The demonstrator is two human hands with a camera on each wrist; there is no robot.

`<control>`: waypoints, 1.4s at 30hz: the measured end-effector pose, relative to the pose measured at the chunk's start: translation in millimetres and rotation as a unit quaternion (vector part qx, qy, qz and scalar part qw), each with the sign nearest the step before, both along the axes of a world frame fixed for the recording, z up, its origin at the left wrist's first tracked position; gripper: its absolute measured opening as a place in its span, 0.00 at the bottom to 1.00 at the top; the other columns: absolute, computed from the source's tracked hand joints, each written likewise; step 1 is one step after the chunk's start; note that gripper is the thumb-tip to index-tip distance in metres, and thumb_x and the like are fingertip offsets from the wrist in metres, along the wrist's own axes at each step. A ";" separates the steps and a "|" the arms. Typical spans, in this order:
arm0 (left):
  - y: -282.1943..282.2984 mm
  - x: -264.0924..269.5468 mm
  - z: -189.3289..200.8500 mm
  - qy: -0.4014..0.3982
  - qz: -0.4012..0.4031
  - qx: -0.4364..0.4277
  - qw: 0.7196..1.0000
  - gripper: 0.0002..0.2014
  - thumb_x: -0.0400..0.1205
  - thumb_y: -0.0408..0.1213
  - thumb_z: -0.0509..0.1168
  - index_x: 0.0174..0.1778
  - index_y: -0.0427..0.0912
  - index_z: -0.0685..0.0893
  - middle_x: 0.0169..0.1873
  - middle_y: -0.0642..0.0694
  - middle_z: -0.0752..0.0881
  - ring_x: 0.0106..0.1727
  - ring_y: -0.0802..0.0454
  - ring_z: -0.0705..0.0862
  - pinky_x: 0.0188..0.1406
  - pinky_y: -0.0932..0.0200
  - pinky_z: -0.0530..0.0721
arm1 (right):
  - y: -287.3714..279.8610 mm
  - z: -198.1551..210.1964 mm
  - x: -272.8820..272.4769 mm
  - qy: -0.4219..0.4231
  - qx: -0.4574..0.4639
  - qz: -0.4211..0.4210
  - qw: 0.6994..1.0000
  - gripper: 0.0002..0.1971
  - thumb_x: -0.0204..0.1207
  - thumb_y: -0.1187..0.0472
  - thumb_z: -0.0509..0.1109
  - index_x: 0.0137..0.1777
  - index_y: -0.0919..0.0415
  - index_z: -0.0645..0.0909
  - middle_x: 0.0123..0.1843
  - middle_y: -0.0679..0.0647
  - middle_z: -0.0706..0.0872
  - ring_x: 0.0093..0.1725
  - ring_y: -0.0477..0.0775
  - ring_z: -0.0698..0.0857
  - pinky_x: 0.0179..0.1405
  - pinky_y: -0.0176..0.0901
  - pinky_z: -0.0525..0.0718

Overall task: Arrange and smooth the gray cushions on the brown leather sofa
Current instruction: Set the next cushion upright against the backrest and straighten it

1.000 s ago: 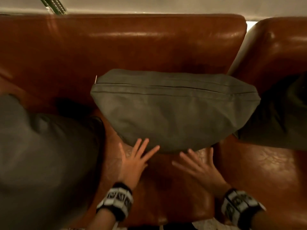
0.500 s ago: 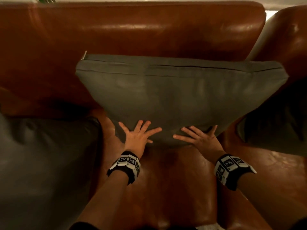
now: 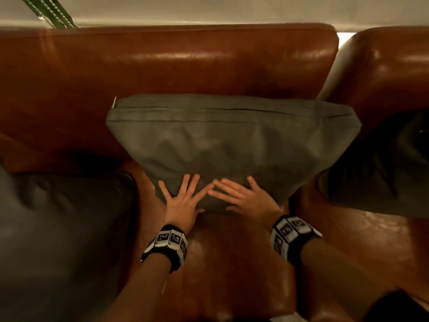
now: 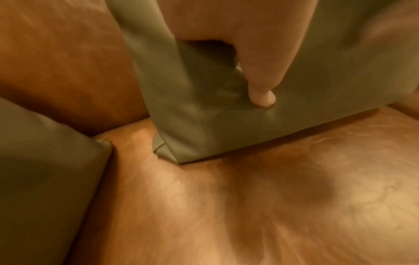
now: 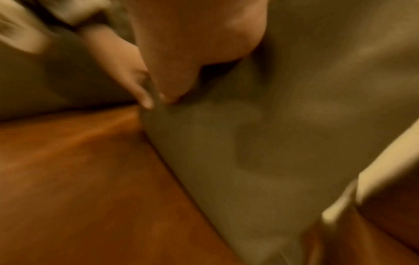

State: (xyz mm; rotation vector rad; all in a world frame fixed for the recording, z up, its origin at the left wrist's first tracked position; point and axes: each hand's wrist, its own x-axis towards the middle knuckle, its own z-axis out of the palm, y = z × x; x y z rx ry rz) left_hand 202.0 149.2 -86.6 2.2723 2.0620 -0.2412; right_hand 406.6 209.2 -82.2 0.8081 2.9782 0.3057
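A gray cushion (image 3: 232,145) stands upright against the backrest of the brown leather sofa (image 3: 162,63), zipper edge on top. Both hands lie flat on its lower front with fingers spread. My left hand (image 3: 183,196) presses the lower left part, and my right hand (image 3: 241,196) presses just beside it, fingertips almost touching. In the left wrist view the left thumb (image 4: 260,86) dents the cushion (image 4: 204,116) fabric near its bottom corner. The right wrist view is blurred; the right hand (image 5: 181,71) lies on the cushion (image 5: 272,125).
A second gray cushion (image 3: 58,228) lies on the seat at the left. A third, darker cushion (image 3: 380,168) leans at the right, by the neighbouring sofa section (image 3: 394,73). Bare leather seat (image 3: 232,263) lies under my forearms.
Both hands slid inward along the cushion's lower front and now nearly meet at the middle. The view has pulled back a little from the cushion.
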 end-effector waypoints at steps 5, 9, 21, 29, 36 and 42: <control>-25.4 3.3 33.7 -0.019 -0.015 0.059 0.998 0.47 0.70 0.64 0.68 0.82 0.55 0.54 0.80 0.43 0.55 0.84 0.48 0.43 0.67 0.15 0.50 | 5.8 -11.3 -1.6 -0.083 -0.001 -0.019 0.996 0.62 0.64 0.32 0.71 0.83 0.52 0.31 0.82 0.43 0.53 0.80 0.45 0.55 0.78 0.65 0.41; -4.8 -5.1 71.8 0.024 0.011 0.100 0.995 0.50 0.72 0.63 0.62 0.82 0.56 0.39 0.83 0.41 0.37 0.83 0.42 0.31 0.65 0.14 0.41 | -10.3 -2.9 -2.3 -0.076 0.001 -0.036 0.996 0.61 0.64 0.36 0.74 0.83 0.49 0.33 0.84 0.42 0.49 0.82 0.51 0.45 0.77 0.67 0.30; 22.9 -3.0 79.5 0.045 0.038 0.016 0.998 0.58 0.69 0.68 0.65 0.75 0.62 0.22 0.79 0.44 0.24 0.82 0.37 0.31 0.62 0.09 0.42 | -1.9 26.3 14.5 -0.052 0.014 -0.115 0.992 0.55 0.68 0.31 0.66 0.84 0.51 0.35 0.84 0.52 0.29 0.83 0.50 0.32 0.75 0.74 0.27; 41.6 -20.1 122.7 -0.064 0.051 0.116 0.990 0.32 0.81 0.67 0.39 0.81 0.62 0.45 0.84 0.44 0.46 0.84 0.38 0.43 0.65 0.14 0.37 | -27.2 62.0 6.8 0.127 0.010 -0.116 0.985 0.32 0.81 0.39 0.55 0.82 0.48 0.56 0.83 0.51 0.60 0.83 0.49 0.55 0.74 0.74 0.48; 63.2 -32.4 119.5 -0.157 0.084 -0.001 0.984 0.28 0.81 0.66 0.36 0.78 0.71 0.38 0.84 0.54 0.38 0.83 0.46 0.33 0.71 0.19 0.32 | 32.6 86.8 -3.1 0.139 -0.071 -0.281 0.947 0.28 0.84 0.40 0.42 0.83 0.46 0.53 0.85 0.47 0.57 0.85 0.53 0.51 0.74 0.80 0.41; 61.0 -81.1 139.3 -0.355 0.377 0.178 0.836 0.28 0.85 0.51 0.57 0.78 0.41 0.67 0.77 0.35 0.67 0.78 0.38 0.65 0.77 0.44 0.62 | 37.3 123.1 47.3 0.389 -0.052 -0.529 0.752 0.28 0.82 0.43 0.54 0.80 0.52 0.63 0.81 0.58 0.64 0.80 0.60 0.62 0.76 0.61 0.56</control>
